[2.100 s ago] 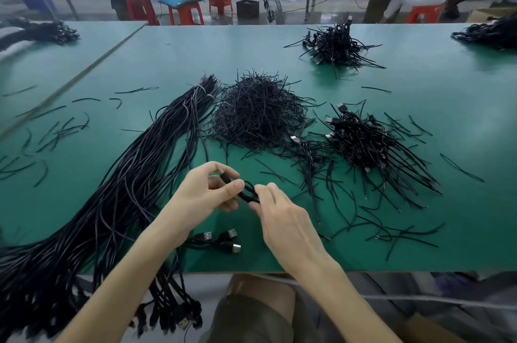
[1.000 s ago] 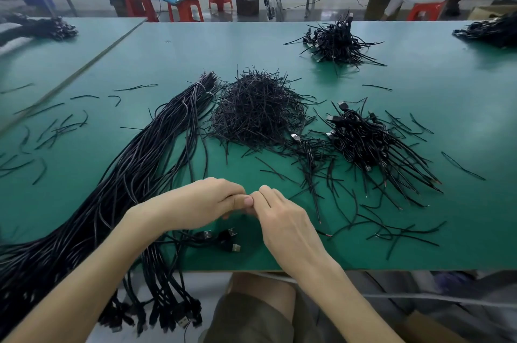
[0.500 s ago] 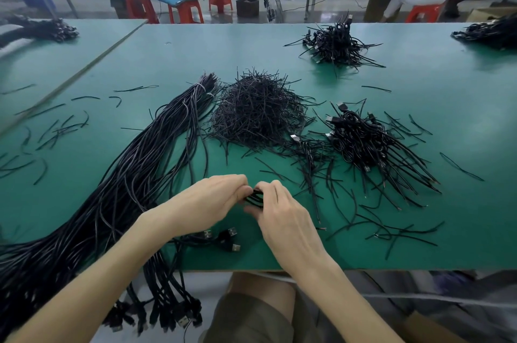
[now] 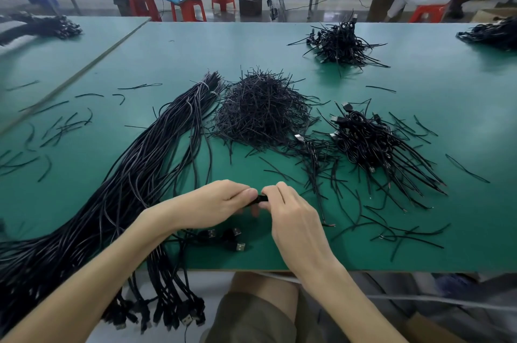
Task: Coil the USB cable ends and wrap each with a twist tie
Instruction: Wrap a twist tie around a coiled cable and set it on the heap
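Observation:
My left hand (image 4: 215, 204) and my right hand (image 4: 291, 216) meet fingertip to fingertip over the near middle of the green table (image 4: 279, 46). Between them they pinch a small black coiled cable end (image 4: 261, 198), mostly hidden by my fingers. Whether a twist tie is on it I cannot tell. A long bundle of black USB cables (image 4: 134, 174) runs from the far centre down past my left arm and hangs over the table's front edge. Three loose USB plugs (image 4: 236, 239) lie just below my hands. A mound of black twist ties (image 4: 260, 110) sits beyond my hands.
A heap of coiled cables (image 4: 372, 144) lies to the right, and another (image 4: 341, 43) at the far right. Loose ties scatter right of my right hand and at the left. A second table adjoins on the left. Red stools and a seated person are behind.
My hands came down from a raised open loop to the table surface and closed together on the coil. In the last half second my fingers tightened over it, hiding more of it.

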{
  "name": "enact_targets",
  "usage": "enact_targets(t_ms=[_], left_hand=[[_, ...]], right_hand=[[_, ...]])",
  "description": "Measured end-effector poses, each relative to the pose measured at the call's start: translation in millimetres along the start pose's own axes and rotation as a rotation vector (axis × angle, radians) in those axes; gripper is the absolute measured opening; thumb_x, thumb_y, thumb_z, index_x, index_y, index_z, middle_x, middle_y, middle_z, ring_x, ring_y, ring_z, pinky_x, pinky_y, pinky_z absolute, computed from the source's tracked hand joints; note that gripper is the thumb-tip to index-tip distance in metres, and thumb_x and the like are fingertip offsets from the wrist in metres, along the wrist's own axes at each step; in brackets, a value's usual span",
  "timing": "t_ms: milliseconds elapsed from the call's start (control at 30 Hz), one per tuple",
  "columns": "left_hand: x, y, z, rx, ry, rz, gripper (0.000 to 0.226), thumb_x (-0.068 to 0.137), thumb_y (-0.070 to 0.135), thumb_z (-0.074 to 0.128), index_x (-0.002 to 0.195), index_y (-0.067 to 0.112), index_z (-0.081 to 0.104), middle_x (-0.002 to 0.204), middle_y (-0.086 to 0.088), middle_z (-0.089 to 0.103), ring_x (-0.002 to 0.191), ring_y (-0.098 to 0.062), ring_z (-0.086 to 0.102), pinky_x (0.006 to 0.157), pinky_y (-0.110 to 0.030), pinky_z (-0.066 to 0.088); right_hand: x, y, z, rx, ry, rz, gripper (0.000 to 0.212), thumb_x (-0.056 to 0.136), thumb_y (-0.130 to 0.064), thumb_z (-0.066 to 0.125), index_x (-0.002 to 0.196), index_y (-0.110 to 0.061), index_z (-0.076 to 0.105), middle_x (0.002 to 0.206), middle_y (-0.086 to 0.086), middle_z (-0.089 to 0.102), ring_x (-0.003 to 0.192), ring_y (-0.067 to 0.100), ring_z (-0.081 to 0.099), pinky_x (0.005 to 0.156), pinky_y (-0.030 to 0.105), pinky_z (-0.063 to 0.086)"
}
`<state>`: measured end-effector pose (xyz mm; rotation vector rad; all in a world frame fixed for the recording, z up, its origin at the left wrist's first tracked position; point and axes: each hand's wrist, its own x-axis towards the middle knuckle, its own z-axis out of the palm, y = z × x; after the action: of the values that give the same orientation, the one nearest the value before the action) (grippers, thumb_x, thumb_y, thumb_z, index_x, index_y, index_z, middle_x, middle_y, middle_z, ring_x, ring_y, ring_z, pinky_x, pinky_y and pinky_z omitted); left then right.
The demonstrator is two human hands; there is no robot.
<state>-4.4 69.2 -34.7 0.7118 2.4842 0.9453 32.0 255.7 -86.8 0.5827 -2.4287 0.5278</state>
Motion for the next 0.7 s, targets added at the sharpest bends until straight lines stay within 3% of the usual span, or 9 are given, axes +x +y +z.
enact_targets(t_ms=[67, 167, 300, 367, 433, 500, 567, 633, 700], left_hand=[[-1, 1, 1, -0.058, -0.011, 0.014, 0.048, 0.111, 0.040, 0.032, 0.075, 0.050, 0.061, 0.060, 0.017, 0.047, 0.055, -0.006, 0.037, 0.056, -0.020, 0.034], [1, -1, 2, -0.182, -0.037, -0.007, 0.043, 0.111, 0.040, 0.033, 0.084, 0.025, 0.063, 0.062, 0.014, 0.045, 0.055, -0.008, 0.037, 0.054, -0.020, 0.035], [4, -4, 11, -0.016, 0.103, 0.024, 0.042, 0.110, 0.040, 0.033, 0.076, 0.019, 0.045, 0.063, 0.011, 0.043, 0.057, -0.009, 0.036, 0.058, -0.024, 0.033], [6, -5, 15, 0.136, 0.250, -0.011, 0.043, 0.108, 0.047, 0.030, 0.075, 0.023, 0.043, 0.065, 0.009, 0.049, 0.059, -0.013, 0.044, 0.060, -0.030, 0.038], [16, -8, 13, 0.183, 0.420, -0.063, 0.045, 0.107, 0.050, 0.027, 0.074, 0.025, 0.043, 0.066, 0.005, 0.052, 0.061, -0.016, 0.049, 0.060, -0.034, 0.039], [31, -13, 6, 0.046, 0.583, -0.120, 0.047, 0.110, 0.044, 0.028, 0.073, 0.020, 0.044, 0.065, 0.005, 0.050, 0.059, -0.016, 0.045, 0.059, -0.034, 0.035], [45, -21, 0, -0.304, 0.690, -0.165, 0.046, 0.112, 0.037, 0.031, 0.075, 0.015, 0.047, 0.059, 0.010, 0.044, 0.051, -0.011, 0.037, 0.052, -0.027, 0.031], [53, -30, 2, -0.592, 0.720, -0.176, 0.044, 0.112, 0.036, 0.031, 0.078, 0.014, 0.048, 0.050, 0.015, 0.037, 0.043, -0.006, 0.029, 0.044, -0.021, 0.026], [56, -34, 7, -0.681, 0.724, -0.165, 0.043, 0.113, 0.036, 0.031, 0.079, 0.015, 0.048, 0.050, 0.015, 0.034, 0.042, -0.005, 0.026, 0.040, -0.019, 0.023]], right_hand=[[0, 1, -1, 0.015, 0.049, -0.017, 0.004, 0.092, -0.010, 0.067, 0.094, -0.007, 0.066, 0.080, 0.001, 0.057, 0.069, 0.021, 0.058, 0.060, 0.030, 0.051], [1, 2, -2, 0.033, 0.082, -0.025, 0.011, 0.095, -0.012, 0.057, 0.096, -0.007, 0.066, 0.081, 0.002, 0.058, 0.071, 0.022, 0.059, 0.063, 0.034, 0.054], [2, 3, 1, 0.022, 0.067, 0.003, 0.016, 0.096, -0.016, 0.057, 0.104, -0.007, 0.068, 0.086, 0.002, 0.062, 0.077, 0.023, 0.062, 0.068, 0.035, 0.054], [3, 4, 3, -0.056, 0.036, 0.028, 0.028, 0.096, -0.020, 0.061, 0.119, -0.006, 0.065, 0.102, 0.004, 0.065, 0.091, 0.024, 0.064, 0.078, 0.035, 0.052], [5, 4, 5, -0.148, 0.006, 0.075, 0.051, 0.097, -0.026, 0.062, 0.141, -0.004, 0.052, 0.130, 0.010, 0.059, 0.118, 0.025, 0.057, 0.098, 0.038, 0.045], [5, 4, 2, -0.193, 0.019, 0.086, 0.060, 0.100, -0.029, 0.059, 0.151, -0.004, 0.040, 0.146, 0.015, 0.046, 0.135, 0.029, 0.044, 0.111, 0.043, 0.034], [5, 3, 1, -0.170, 0.017, 0.034, 0.055, 0.101, -0.025, 0.057, 0.150, -0.005, 0.041, 0.145, 0.014, 0.045, 0.135, 0.030, 0.042, 0.112, 0.043, 0.032], [5, 2, 0, -0.077, -0.032, 0.011, 0.046, 0.099, -0.021, 0.059, 0.142, -0.006, 0.049, 0.135, 0.010, 0.051, 0.125, 0.028, 0.050, 0.105, 0.040, 0.041], [15, 2, -1, 0.029, -0.100, 0.087, 0.037, 0.098, -0.024, 0.060, 0.132, -0.009, 0.055, 0.124, 0.005, 0.054, 0.112, 0.024, 0.053, 0.095, 0.037, 0.044]])
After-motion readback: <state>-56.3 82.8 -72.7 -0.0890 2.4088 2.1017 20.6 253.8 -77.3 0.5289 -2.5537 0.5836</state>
